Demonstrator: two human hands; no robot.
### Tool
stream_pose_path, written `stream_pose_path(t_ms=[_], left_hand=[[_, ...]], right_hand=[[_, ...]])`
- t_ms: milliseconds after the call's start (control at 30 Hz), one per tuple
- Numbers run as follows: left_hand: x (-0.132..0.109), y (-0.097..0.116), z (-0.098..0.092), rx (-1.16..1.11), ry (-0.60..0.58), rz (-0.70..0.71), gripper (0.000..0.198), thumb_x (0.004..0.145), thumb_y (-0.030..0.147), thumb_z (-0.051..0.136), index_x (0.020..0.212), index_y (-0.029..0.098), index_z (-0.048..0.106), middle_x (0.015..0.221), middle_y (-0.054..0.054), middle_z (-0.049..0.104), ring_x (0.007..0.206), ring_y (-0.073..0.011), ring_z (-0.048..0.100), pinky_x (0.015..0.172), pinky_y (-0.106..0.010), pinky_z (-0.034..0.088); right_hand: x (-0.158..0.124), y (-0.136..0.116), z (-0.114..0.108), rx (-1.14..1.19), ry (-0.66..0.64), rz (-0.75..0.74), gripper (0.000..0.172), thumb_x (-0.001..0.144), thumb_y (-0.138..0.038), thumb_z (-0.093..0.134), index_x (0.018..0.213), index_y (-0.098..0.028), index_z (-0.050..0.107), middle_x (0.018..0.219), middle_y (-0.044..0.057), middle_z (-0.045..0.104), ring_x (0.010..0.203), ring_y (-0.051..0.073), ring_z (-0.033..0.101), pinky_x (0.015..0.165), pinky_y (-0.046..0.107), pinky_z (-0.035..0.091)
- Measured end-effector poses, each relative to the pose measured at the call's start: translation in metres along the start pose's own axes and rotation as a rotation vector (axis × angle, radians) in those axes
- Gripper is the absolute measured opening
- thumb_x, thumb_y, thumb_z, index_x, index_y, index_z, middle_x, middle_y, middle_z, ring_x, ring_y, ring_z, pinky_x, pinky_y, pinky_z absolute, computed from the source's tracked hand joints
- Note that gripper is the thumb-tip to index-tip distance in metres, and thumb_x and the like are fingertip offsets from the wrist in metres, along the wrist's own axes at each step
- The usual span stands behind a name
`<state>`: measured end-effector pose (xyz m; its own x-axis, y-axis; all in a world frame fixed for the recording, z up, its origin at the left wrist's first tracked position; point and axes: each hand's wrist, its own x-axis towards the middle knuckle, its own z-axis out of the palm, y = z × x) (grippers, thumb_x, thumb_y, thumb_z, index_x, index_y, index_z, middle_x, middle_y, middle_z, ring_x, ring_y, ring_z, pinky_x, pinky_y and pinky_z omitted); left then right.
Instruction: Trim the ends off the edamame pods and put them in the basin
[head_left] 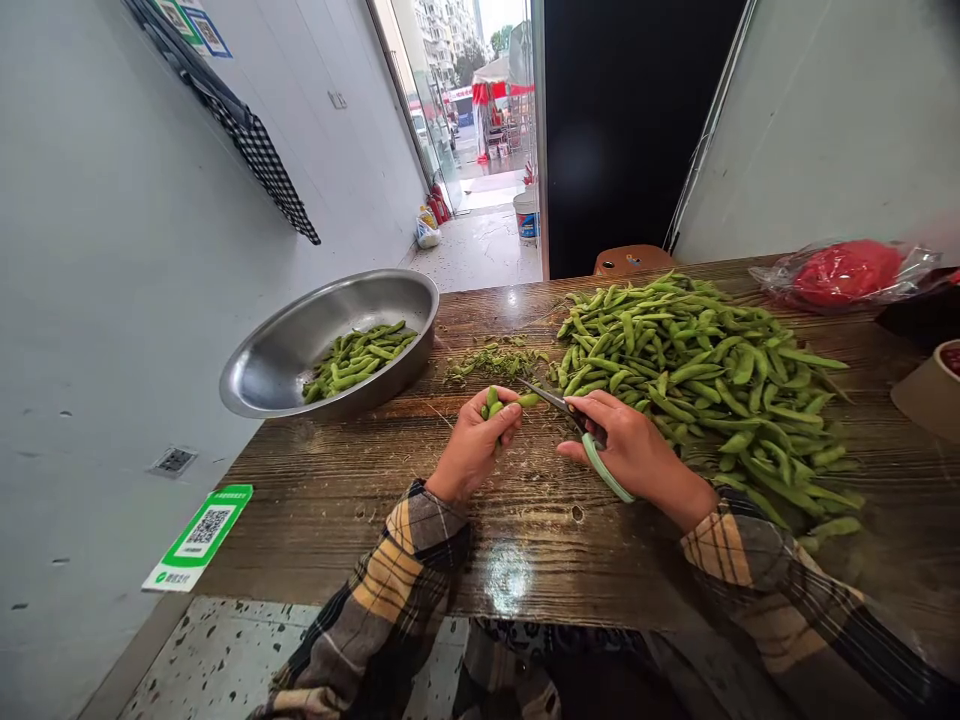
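Several green soybean pods (493, 402) are pinched in my left hand (478, 438), with one pod pointing right toward the scissors. My right hand (630, 445) grips scissors (606, 468) with pale green handles, and their dark blades reach left to the pod's end. Whether the blades are parted is hard to make out. Behind my right hand spreads a large heap of pods (697, 360). A small pile of trimmed bits (499, 360) lies just beyond my left hand. To the left, a wide steel basin (259, 375) holds more pods.
The wooden table (525, 560) carries a green QR-code card (202, 535) at its left edge. Toward the back right lies a red bundle in clear plastic (847, 272), with a paper cup (930, 390) nearer. A stool (634, 260) stands behind the table, and a doorway opens beyond.
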<state>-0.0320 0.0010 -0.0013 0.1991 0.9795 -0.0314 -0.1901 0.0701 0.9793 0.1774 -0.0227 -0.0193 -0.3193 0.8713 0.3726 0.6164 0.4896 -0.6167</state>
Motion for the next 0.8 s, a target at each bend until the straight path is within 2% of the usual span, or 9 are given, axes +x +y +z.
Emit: stream_pose_path(t_ms=[233, 567, 800], left_hand=[[0.0, -0.0055, -0.0015, 0.084, -0.069, 0.034, 0.021, 0.076, 0.033, 0.071, 0.081, 0.016, 0.059, 0.059, 0.005, 0.048, 0.05, -0.005, 0.039, 0.047, -0.019, 0.03], [-0.001, -0.0038, 0.0006, 0.062, -0.06, 0.027, 0.025, 0.074, 0.034, 0.073, 0.083, 0.015, 0.059, 0.06, 0.005, 0.049, 0.049, -0.0042, 0.038, 0.047, -0.018, 0.029], [-0.0018, -0.0031, 0.0014, 0.033, -0.055, 0.006, 0.026, 0.074, 0.033, 0.074, 0.08, 0.016, 0.055, 0.059, 0.005, 0.049, 0.049, -0.0044, 0.039, 0.047, -0.018, 0.03]], right_hand=[[-0.0015, -0.0049, -0.0011, -0.04, -0.045, -0.02, 0.043, 0.083, -0.037, 0.067, 0.121, -0.019, 0.057, 0.101, 0.007, 0.061, 0.077, 0.018, 0.06, 0.07, 0.032, 0.051], [-0.0019, -0.004, -0.0009, -0.044, -0.045, -0.071, 0.049, 0.079, -0.033, 0.071, 0.124, -0.022, 0.054, 0.104, 0.007, 0.06, 0.086, 0.021, 0.061, 0.073, 0.033, 0.052], [-0.0015, -0.0058, -0.0002, -0.004, -0.055, -0.046, 0.047, 0.08, -0.038, 0.071, 0.121, -0.021, 0.057, 0.101, 0.006, 0.06, 0.077, 0.018, 0.059, 0.07, 0.032, 0.052]])
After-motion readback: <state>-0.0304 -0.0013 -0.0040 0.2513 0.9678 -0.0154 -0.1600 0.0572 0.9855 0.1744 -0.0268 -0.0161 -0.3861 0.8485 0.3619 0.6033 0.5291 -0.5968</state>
